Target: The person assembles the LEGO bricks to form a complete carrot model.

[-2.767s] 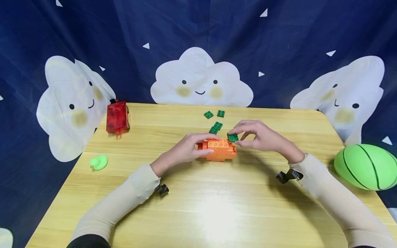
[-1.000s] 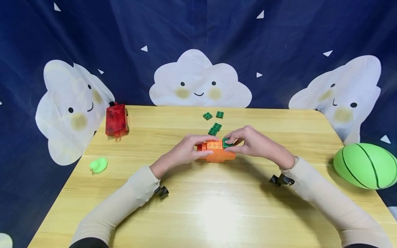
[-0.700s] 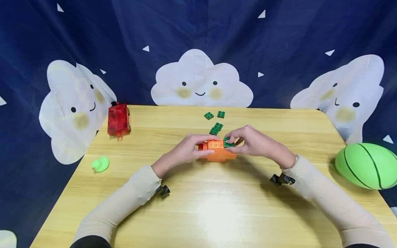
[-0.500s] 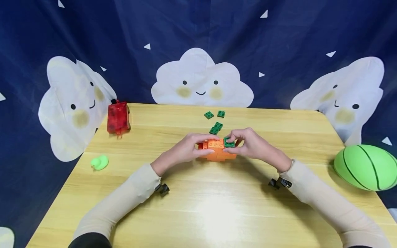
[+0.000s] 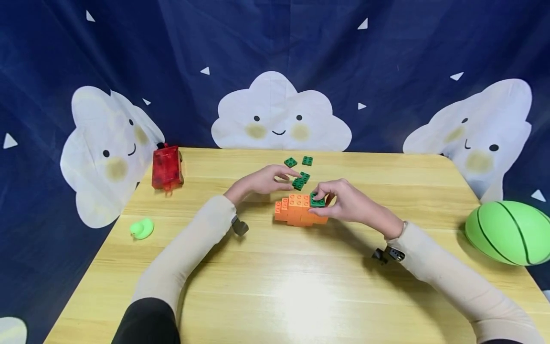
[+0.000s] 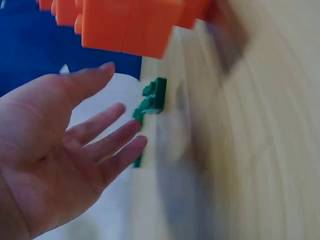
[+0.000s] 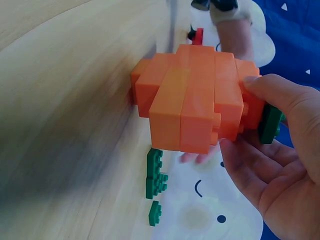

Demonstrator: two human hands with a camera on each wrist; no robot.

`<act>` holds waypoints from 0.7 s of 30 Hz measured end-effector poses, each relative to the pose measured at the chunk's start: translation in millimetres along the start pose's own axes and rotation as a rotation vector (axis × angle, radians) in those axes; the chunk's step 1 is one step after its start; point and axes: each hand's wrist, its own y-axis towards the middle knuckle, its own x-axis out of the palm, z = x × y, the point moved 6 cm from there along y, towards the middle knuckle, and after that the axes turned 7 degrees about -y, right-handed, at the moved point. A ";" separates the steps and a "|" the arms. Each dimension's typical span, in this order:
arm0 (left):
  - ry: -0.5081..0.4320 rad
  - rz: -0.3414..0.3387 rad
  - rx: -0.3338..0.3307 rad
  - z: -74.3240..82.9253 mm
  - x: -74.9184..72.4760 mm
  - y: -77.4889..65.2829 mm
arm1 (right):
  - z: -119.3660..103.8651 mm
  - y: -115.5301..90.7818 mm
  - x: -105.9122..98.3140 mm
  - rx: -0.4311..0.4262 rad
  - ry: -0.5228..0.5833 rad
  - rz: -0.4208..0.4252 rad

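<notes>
A stepped build of orange building bricks (image 5: 301,210) stands mid-table, with a green square brick (image 5: 318,200) on the right part of its top. My right hand (image 5: 343,200) grips the orange build at that end, thumb on the near side; the right wrist view shows the green brick (image 7: 271,123) between thumb and fingers. Behind the build, my left hand (image 5: 268,178) reaches with parted fingers towards a pair of overlapping green bricks (image 5: 301,180), fingertips right at their edge. In the left wrist view its palm (image 6: 45,165) holds nothing.
Two more green bricks, one turned cornerwise (image 5: 290,162) and one square-on (image 5: 307,161), lie farther back. At the left are a red translucent toy (image 5: 166,167) and a light green duck (image 5: 142,228). A green ball (image 5: 508,232) sits at the right edge.
My right hand has brought the green brick down onto the orange build. My left hand has let go of the build's left end and moved back to the loose green bricks.
</notes>
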 end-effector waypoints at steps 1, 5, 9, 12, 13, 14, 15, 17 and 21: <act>0.016 -0.033 0.005 -2.1 4.0 5.6 | 0.1 0.0 0.0 0.001 0.002 -0.003; 0.179 -0.094 0.045 -2.5 15.7 21.2 | 0.8 -0.4 -0.9 0.004 0.008 -0.006; 0.314 -0.105 0.057 4.8 20.9 25.8 | 1.5 0.2 -2.1 0.019 0.014 -0.010; 0.382 -0.107 0.050 7.1 23.2 25.3 | 1.5 0.4 -1.7 0.028 0.016 -0.019; 0.397 -0.108 0.046 7.0 24.1 24.6 | 1.5 0.2 -1.4 0.028 0.016 -0.022; 0.407 -0.109 0.045 6.3 24.9 23.8 | 1.4 0.0 -1.1 0.028 0.017 -0.023; 0.412 -0.109 0.046 5.8 25.4 22.9 | 1.2 -0.2 -0.8 0.029 0.017 -0.023; 0.400 -0.106 0.042 4.5 25.4 20.0 | 0.5 -0.7 -0.6 0.027 0.017 -0.018; 0.269 -0.068 -0.003 4.6 18.0 10.7 | -0.9 -1.3 -0.9 0.019 0.018 -0.007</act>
